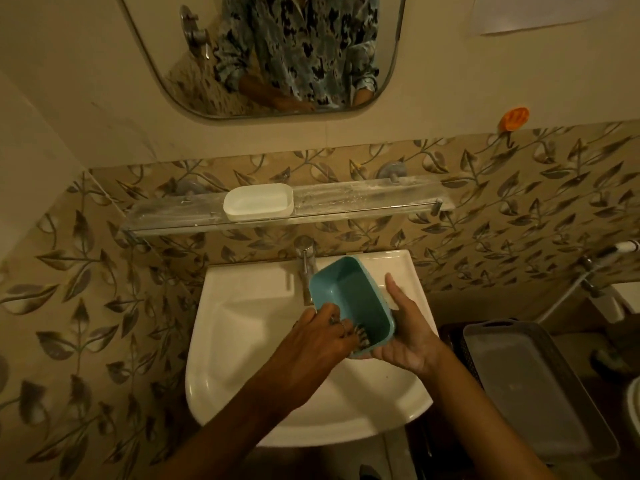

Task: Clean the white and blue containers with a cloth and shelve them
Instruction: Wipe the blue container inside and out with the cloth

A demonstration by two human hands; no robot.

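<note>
over the sink (221,375), the right hand (405,330) grips the blue container (349,292) from beneath. it's light, stiff, likely slick plastic, best held by its rim. the left hand (318,337) presses inside, pinching what looks like a cloth (360,336).

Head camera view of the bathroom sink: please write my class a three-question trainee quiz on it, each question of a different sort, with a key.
1. True or false: the white oval plastic container sits on the clear glass wall shelf.
2. The teal-blue rectangular plastic container is held above: A) the white ceramic sink; B) the grey tray; C) the mirror.
3. Which hand holds the dark striped cloth inside that container?
Key: 1 true; 2 A; 3 the left hand, while the right hand supports the container from outside.
</note>
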